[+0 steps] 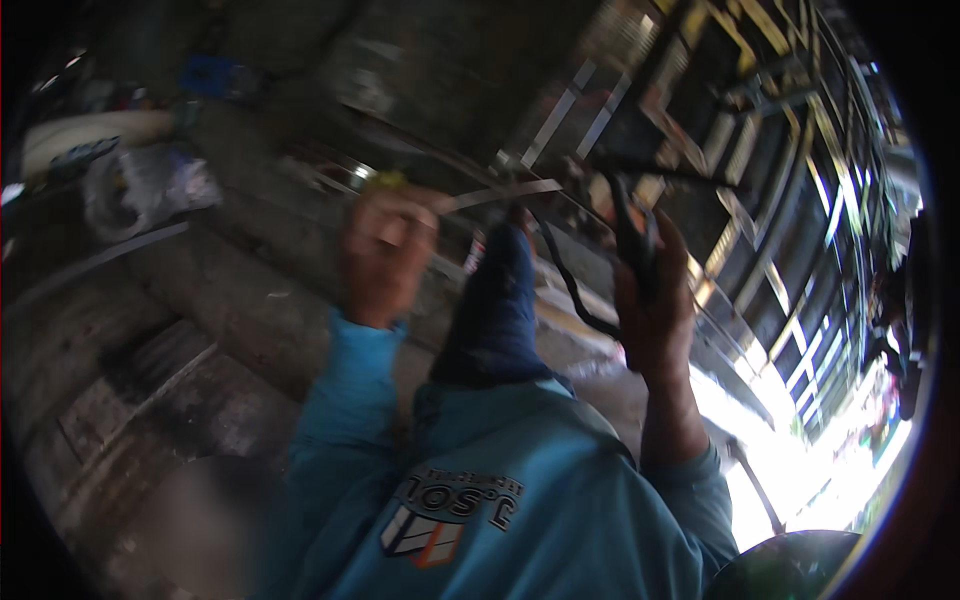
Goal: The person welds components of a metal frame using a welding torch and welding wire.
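Note:
My left hand, blurred by motion, is raised at the centre-left with its fingers closed. A pale flat strip runs from it toward the right. Something small and yellow-green shows at its fingertips, too smeared to name. My right hand is wrapped round a dark-handled tool, whose exact kind I cannot make out. A thin, curved black piece bows out on the left of that hand; whether it belongs to the tool is unclear. The strip's far end lies close to the tool's upper part.
Stacked metal frames or bars fill the right side, with strong daylight below them. At the left are a clear plastic bag and a pale rounded object. A blue item lies farther back. My leg extends forward between my hands.

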Demonstrator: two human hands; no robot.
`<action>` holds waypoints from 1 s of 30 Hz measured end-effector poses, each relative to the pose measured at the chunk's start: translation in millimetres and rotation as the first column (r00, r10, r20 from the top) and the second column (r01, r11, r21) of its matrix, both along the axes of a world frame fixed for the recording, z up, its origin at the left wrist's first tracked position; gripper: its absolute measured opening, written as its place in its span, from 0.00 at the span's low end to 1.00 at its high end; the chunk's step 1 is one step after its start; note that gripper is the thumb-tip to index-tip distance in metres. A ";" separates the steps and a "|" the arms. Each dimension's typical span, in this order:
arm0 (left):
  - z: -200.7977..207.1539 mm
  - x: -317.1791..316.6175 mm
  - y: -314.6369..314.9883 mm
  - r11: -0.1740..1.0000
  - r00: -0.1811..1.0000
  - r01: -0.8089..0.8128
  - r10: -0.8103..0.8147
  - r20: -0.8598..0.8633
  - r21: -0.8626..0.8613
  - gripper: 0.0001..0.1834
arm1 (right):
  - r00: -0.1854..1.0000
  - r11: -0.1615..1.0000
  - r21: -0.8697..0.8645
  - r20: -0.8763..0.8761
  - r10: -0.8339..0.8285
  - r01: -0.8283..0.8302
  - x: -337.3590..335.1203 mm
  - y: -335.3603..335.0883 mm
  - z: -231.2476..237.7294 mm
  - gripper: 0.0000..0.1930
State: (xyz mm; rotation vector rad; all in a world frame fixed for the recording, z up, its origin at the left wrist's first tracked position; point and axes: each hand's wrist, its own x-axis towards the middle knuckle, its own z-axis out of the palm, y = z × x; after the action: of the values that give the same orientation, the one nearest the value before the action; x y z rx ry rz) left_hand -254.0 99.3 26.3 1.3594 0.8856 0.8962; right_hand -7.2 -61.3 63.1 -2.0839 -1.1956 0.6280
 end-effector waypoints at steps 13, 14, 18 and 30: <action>76.1 51.0 -161.9 0.456 0.885 0.446 -0.353 -0.303 0.770 0.10 | 0.845 0.898 0.343 -0.532 -0.056 0.275 -64.1 -123.1 66.3 0.24; 91.4 45.4 -168.7 0.368 0.856 0.493 -0.369 -0.362 0.788 0.12 | 0.856 0.885 0.362 -0.511 -0.073 0.292 -67.5 -138.1 69.8 0.24; 172.6 18.1 -188.7 0.131 0.874 0.355 -0.397 -0.280 0.926 0.17 | 0.778 0.768 0.421 -0.609 -0.155 0.483 -87.6 -191.1 78.3 0.28; 286.0 13.4 -247.3 0.142 -0.429 0.481 -0.822 0.373 0.865 0.24 | 0.861 0.539 0.680 -0.462 -0.212 0.497 -101.2 -276.0 115.5 0.28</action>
State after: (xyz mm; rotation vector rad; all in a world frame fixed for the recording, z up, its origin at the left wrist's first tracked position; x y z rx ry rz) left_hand -240.6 -148.0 312.3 0.9457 -1.2846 0.4501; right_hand -108.3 -337.4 178.6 -1.3092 -0.6123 0.1590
